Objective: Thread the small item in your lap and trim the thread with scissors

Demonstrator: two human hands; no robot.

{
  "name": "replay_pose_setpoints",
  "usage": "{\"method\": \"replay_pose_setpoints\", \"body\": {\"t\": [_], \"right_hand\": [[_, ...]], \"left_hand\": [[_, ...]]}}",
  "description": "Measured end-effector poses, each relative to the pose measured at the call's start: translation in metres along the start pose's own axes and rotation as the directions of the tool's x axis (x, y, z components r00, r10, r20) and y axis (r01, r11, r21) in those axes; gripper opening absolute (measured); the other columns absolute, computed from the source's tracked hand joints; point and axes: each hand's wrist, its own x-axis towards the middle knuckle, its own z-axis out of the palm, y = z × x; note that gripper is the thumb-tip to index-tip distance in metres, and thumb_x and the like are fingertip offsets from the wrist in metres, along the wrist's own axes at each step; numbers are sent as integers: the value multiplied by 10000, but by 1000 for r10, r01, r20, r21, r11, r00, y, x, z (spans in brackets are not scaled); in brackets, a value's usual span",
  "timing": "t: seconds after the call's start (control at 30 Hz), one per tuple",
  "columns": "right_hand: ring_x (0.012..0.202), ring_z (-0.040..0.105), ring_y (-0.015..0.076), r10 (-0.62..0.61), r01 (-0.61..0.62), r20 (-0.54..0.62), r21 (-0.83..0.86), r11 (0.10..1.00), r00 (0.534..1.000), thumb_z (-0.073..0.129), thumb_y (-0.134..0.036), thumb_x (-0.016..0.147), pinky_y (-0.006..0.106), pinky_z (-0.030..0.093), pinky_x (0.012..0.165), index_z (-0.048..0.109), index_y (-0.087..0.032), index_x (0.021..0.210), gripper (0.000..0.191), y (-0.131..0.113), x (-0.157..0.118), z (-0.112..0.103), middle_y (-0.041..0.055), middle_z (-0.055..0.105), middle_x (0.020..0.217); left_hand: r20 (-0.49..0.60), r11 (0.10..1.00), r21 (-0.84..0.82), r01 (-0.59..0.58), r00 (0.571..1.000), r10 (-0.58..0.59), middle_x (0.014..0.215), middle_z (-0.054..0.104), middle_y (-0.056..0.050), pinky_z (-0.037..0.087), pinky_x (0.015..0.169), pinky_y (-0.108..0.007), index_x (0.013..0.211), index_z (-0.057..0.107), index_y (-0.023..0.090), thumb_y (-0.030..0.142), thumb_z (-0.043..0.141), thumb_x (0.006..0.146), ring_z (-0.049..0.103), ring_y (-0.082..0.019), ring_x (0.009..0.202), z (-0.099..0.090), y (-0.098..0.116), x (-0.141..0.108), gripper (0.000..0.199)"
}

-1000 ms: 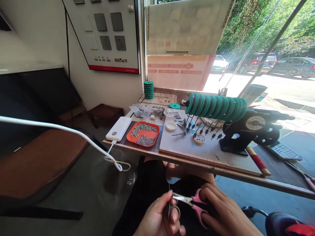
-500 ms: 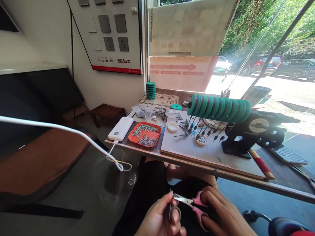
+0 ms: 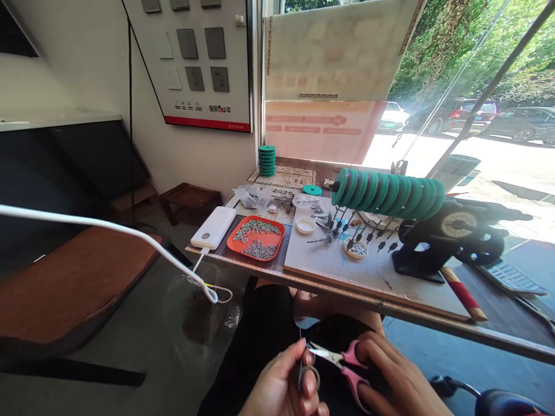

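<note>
Above the dark-clothed lap, my left hand (image 3: 289, 378) is closed, thumb against fingers, on a thin wire (image 3: 300, 365) that rises past the fingertips. A tiny blue bit shows at the pinch. A ring-like loop (image 3: 313, 374) lies around or against its fingers. My right hand (image 3: 392, 372) has its fingers in the handles of pink scissors (image 3: 344, 361). The scissor blades are parted slightly and point left, their tips at my left thumb and the blue bit. Whether the blades touch the wire cannot be made out.
On the table ahead are an orange tray (image 3: 281, 249) of small metal parts, a white power bank (image 3: 213, 228), a white board (image 3: 321, 267), a shallow dish (image 3: 306, 225) and a black stand (image 3: 418, 263) with green discs (image 3: 388, 193). A white cable (image 3: 99, 224) crosses the left side.
The view has shifted slightly. Both hands stay nearly in place, with the scissors still at my left fingertips and their handles a little farther right.
</note>
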Motion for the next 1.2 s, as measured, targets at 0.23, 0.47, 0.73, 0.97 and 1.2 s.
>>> {"method": "replay_pose_setpoints", "body": {"t": [0.23, 0.47, 0.73, 0.97, 1.2], "right_hand": [[835, 500, -27, 105, -107, 76, 29, 994, 992, 462, -495, 684, 58, 444, 766, 550, -189, 823, 347, -2, 0, -3, -5, 532, 939], [803, 482, -33, 31, -34, 72, 45, 998, 997, 436, -487, 705, 49, 403, 721, 536, -173, 796, 342, 4, 3, 1, -4, 529, 898], [810, 404, -25, 123, -163, 286, 122, 979, 950, 410, -459, 722, 72, 301, 756, 467, -140, 819, 338, -2, 7, -2, 1, 490, 912], [739, 331, -45, 114, -192, 343, 204, 960, 933, 452, -385, 705, 53, 247, 695, 421, -121, 779, 276, -2, 10, -2, -18, 466, 863], [734, 335, -50, 135, -227, 367, 220, 949, 920, 460, -349, 688, 45, 242, 676, 415, -118, 761, 246, -6, 9, -6, -27, 465, 844]], "left_hand": [[-48, 1000, 10, 4, 999, -3, 357, 485, 48, 352, 463, -228, 605, 528, 119, 310, 603, 766, 379, -53, 274, 5, 2, -1, 260], [-142, 1000, 24, 12, 990, -8, 340, 467, 32, 344, 442, -230, 576, 519, 124, 307, 432, 876, 352, -58, 251, 13, 3, -3, 362], [-252, 998, 59, 29, 968, -14, 311, 435, 31, 348, 427, -237, 551, 487, 125, 296, 142, 947, 344, -56, 225, 27, 5, -6, 552], [-221, 998, 55, 32, 975, -19, 322, 442, 25, 345, 422, -232, 566, 497, 122, 294, 145, 946, 352, -59, 232, 22, 4, -5, 546], [-229, 998, 61, 30, 973, -15, 324, 444, 30, 342, 421, -223, 574, 490, 123, 292, 158, 946, 354, -55, 232, 22, 3, -6, 527]]}}
